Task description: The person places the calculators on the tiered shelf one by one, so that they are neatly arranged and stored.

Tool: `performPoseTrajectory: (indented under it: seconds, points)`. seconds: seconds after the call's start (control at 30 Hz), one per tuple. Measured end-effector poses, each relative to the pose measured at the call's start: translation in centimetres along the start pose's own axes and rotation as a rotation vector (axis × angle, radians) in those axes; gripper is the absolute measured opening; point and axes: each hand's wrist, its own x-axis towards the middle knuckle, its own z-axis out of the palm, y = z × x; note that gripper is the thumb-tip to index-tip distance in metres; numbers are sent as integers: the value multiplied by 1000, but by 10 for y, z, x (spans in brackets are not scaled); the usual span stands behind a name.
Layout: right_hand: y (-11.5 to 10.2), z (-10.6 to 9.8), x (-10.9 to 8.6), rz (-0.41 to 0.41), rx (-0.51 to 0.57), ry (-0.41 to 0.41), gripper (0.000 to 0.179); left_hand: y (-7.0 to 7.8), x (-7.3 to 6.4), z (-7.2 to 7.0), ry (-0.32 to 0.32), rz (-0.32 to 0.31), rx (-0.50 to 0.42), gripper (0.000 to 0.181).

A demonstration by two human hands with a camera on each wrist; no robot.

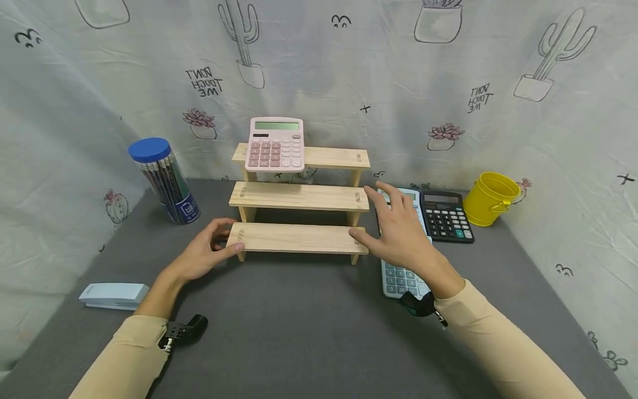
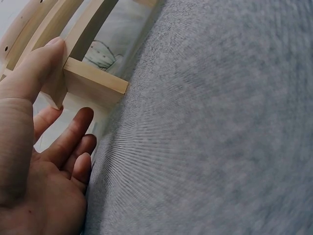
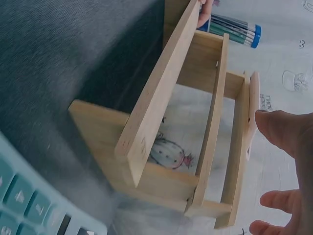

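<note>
A three-tier wooden shelf (image 1: 299, 238) stands on the grey table, with a pink calculator (image 1: 275, 145) upright on its top step. My left hand (image 1: 199, 255) pinches the left end of the lowest step, thumb on the front corner and a fingertip under it, other fingers loosely bent. At the opposite end, my right hand (image 1: 399, 233) is spread with its thumb over the lowest step; in the right wrist view its fingers are apart from the wood. Beneath that hand lies a light blue calculator (image 1: 399, 280), partly covered.
Another light blue calculator (image 1: 417, 206) and a black calculator (image 1: 448, 219) lie right of the shelf, near a yellow bucket (image 1: 488, 199). On the left are a blue-lidded tub of pencils (image 1: 166, 183) and a light blue stapler-like object (image 1: 113, 295). Patterned cloth (image 1: 319, 66) hangs behind.
</note>
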Motion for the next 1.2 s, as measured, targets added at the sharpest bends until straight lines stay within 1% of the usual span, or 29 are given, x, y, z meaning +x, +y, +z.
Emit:
performPoseTrajectory:
  seconds: [0.17,0.43,0.63,1.0,1.2]
  points:
    - [10,-2,-9,-2,-8,16,87,0,-1,0,2,6,-3,67]
    - [27,4,-29,52,14,-17,87,3,-1,-3,11,1,-2,67]
    - [38,6,-42,110,13,-36,91,3,1,-1,-7,-3,-5,68]
    - [58,10,-58,176,38,-106,97,1,0,0,-6,1,-9,66]
    - [66,13,-64,208,47,-167,100,1,0,0,-6,5,-4,65]
